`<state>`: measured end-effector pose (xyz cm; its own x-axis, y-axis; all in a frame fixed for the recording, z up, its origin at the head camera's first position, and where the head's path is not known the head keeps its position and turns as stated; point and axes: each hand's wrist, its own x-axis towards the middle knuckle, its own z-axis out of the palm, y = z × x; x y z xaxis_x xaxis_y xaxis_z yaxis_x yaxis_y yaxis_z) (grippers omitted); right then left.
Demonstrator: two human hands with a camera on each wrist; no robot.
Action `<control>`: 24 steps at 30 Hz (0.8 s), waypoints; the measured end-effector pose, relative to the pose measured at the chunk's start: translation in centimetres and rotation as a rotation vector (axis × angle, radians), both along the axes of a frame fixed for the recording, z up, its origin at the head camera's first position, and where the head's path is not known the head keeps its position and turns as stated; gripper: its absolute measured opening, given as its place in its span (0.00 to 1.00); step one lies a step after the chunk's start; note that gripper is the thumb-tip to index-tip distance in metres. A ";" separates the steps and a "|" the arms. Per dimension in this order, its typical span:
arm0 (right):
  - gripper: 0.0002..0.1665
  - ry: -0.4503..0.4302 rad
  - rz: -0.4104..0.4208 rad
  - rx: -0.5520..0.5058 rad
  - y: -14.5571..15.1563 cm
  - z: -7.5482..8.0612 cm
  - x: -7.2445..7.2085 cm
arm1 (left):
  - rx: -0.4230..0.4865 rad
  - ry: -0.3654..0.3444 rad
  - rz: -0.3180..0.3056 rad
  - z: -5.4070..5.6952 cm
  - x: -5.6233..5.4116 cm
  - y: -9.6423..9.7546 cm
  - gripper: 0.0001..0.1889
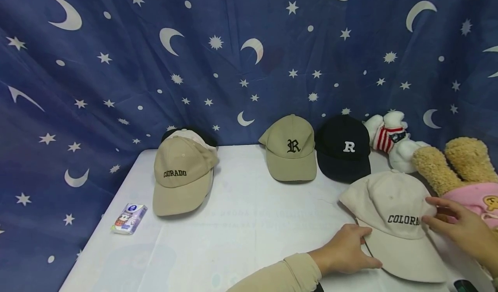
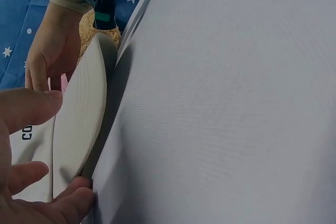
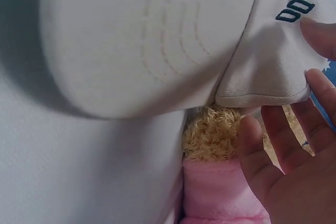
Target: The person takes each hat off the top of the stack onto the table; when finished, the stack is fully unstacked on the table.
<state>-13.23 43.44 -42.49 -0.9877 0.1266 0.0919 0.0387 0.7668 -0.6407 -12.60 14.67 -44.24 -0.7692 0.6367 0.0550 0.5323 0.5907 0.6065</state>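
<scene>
A cream baseball cap [image 1: 404, 248] with dark lettering lies at the table's right, brim toward me. My left hand [image 1: 346, 251] is at the left edge of its brim, thumb and fingers spread apart. In the left wrist view the thumb stands over the cap and other fingertips [image 2: 79, 200] are at the brim edge. My right hand [image 1: 459, 227] is at the crown's right side, with its fingers loosely extended. In the right wrist view its thumb is by the lettering and its fingers [image 3: 278, 129] are along the crown's lower edge. Neither hand visibly grips the cap.
Behind stand an olive cap [image 1: 292, 153] and a black cap [image 1: 342, 147]. A stack topped by a tan cap [image 1: 175, 175] stands left, near a tissue pack [image 1: 130, 218]. Plush toys, one white [image 1: 404, 153] and one brown [image 1: 439, 166] with pink clothing, lie at right.
</scene>
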 end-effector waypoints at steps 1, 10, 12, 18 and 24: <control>0.39 -0.005 0.001 -0.005 0.1 0.0 0.0 | 0.005 0.003 -0.005 0.1 -0.1 0.0 0.35; 0.40 -0.028 0.007 0.010 0.3 -0.2 -0.4 | -0.003 -0.076 -0.005 0.0 -0.8 -0.1 0.36; 0.40 -0.017 0.015 -0.002 0.3 -0.3 -0.4 | 0.002 -0.108 0.001 0.1 -0.8 -0.2 0.36; 0.40 0.023 0.036 -0.072 0.7 -0.6 -0.2 | -0.001 -0.130 0.009 0.3 -0.8 -0.5 0.36; 0.40 0.004 -0.031 -0.001 0.1 0.9 -0.3 | 0.035 -0.197 0.013 0.5 -0.8 -1.7 0.37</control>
